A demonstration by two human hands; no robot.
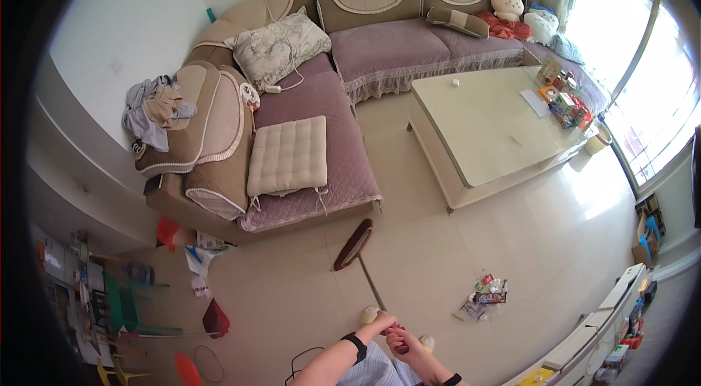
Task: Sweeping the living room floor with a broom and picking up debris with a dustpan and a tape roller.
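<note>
Both my hands are closed around the handle of a broom (371, 282). My left hand (384, 321) holds it farther from me, and my right hand (401, 339) grips the red end close to my body. The dark red-brown broom head (353, 246) rests on the tiled floor, just off the front corner of the purple-covered sofa (323, 106). To the right of the broom lies a small heap of wrappers and plastic litter (484, 298). My slippers (369, 314) show partly behind my hands.
A cream coffee table (476, 123) carries packets and jars at its far right end. At left stand a dark red dustpan (217, 320), a green chair (123, 301) and a red stool (187, 368). A long white cabinet (580, 326) runs along the lower right.
</note>
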